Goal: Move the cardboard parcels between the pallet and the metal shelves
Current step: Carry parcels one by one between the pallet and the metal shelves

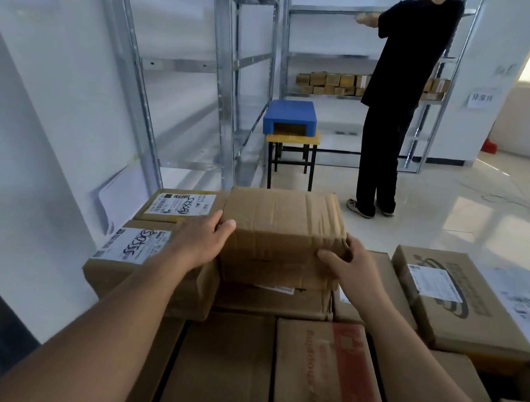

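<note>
Head view: I look down over a stack of cardboard parcels with both arms stretched forward.
Metal shelves [226, 64]: beyond the taped parcel, left and ahead; the near bays are bare, a far one holds a row of small boxes.
Other person [397, 100]: beyond the taped parcel, to the right, standing at the far shelves with arms raised.
Taped parcel [282, 226]: on top of the stack, straight ahead of me, its long axis running left to right between my hands.
Labelled parcel [139, 252]: just left of the taped parcel, under my left forearm.
Left hand [203, 236]: grips the taped parcel's left end, thumb on top.
Right hand [345, 263]: grips its right near corner, fingers curled round the edge.
Key relation: both hands sit equally near, one at each end, so I judge a straight lift comes next.
Hidden: the pallet under the stack is out of sight; I cannot tell whether the parcel's underside has left the box below.
</note>
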{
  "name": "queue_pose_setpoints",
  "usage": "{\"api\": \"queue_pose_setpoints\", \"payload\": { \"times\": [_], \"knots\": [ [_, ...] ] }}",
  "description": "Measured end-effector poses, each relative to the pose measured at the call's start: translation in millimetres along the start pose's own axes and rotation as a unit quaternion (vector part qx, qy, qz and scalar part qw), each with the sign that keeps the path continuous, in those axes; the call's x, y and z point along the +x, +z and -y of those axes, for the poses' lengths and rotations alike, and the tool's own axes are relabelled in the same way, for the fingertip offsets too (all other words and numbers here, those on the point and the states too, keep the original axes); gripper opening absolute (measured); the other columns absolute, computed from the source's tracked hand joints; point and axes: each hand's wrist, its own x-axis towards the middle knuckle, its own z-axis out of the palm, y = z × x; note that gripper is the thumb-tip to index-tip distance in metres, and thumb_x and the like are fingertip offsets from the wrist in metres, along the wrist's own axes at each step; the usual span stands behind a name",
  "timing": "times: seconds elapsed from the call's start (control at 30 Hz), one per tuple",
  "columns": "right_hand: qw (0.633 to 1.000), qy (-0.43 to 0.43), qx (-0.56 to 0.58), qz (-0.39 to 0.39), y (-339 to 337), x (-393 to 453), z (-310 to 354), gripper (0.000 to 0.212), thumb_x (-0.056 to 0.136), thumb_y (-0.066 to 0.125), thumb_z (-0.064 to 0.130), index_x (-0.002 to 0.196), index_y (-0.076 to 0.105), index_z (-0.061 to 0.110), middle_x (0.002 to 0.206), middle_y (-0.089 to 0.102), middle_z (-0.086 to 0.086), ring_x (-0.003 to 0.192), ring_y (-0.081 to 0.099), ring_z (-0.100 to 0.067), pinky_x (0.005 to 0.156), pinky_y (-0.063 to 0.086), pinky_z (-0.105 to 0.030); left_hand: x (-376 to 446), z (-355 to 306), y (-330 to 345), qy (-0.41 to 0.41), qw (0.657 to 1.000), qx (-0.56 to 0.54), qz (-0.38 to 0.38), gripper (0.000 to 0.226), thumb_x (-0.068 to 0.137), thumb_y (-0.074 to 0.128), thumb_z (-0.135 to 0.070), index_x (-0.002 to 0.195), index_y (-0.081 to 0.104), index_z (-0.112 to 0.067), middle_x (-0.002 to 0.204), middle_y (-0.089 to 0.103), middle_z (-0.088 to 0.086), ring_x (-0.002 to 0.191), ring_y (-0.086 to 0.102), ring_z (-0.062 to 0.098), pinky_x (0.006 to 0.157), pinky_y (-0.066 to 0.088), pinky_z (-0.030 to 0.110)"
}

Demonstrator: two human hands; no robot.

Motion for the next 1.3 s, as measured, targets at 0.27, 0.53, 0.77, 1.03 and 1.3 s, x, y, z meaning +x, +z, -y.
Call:
{"api": "queue_pose_setpoints", "payload": {
  "times": [0.27,0.53,0.77,1.03,1.3],
  "knots": [
    [0.998,0.058,-0.018,0.033,12,6,-18,0.048,0.082,0.069,0.023,0.125,0.045,0.023,0.100,0.057,0.008,0.094,0.054,-0.016,0.076,0.044,-0.033,3,4,2,-0.002,1.000,0.012,0.003,0.060,0.097,0.021,-0.055,0.148,0.022,-0.024,0.154,0.025,0.007,0.141,0.021,0.028,0.112,0.016,0.045],
    [0.996,0.070,-0.032,0.040,15,-2,-17,0.053,0.085,0.067,0.029,0.131,0.041,0.022,0.109,0.059,0.001,0.099,0.057,-0.021,0.088,0.048,-0.042,1,8,2,0.004,1.000,0.005,0.001,0.060,0.097,0.023,-0.054,0.148,0.021,-0.023,0.154,0.025,0.006,0.141,0.021,0.026,0.113,0.014,0.044],
    [0.991,0.074,-0.116,0.008,4,-11,-2,0.060,0.084,0.063,0.015,0.137,0.036,0.014,0.125,0.055,-0.011,0.097,0.056,-0.021,0.074,0.043,-0.030,-22,-1,-12,0.033,0.996,-0.049,-0.060,0.059,0.096,0.039,-0.046,0.147,0.025,-0.020,0.150,0.033,0.007,0.138,0.028,0.026,0.111,0.024,0.043],
    [0.961,-0.104,-0.182,-0.182,-1,-83,45,0.047,0.090,0.055,0.020,0.136,0.042,0.016,0.133,0.046,-0.006,0.117,0.041,-0.017,0.091,0.037,-0.032,-116,-12,-19,0.055,0.960,-0.110,-0.252,0.047,0.095,0.045,-0.039,0.139,0.043,-0.021,0.139,0.048,0.007,0.130,0.039,0.021,0.103,0.033,0.040],
    [0.941,-0.250,-0.201,-0.107,47,-176,64,0.043,0.089,0.058,0.032,0.129,0.054,0.016,0.131,0.053,-0.002,0.121,0.046,-0.019,0.098,0.038,-0.033,-226,2,9,-0.005,0.949,-0.120,-0.291,0.046,0.093,0.051,-0.037,0.137,0.046,-0.021,0.136,0.050,0.005,0.126,0.040,0.017,0.095,0.031,0.027]
  ]
}}
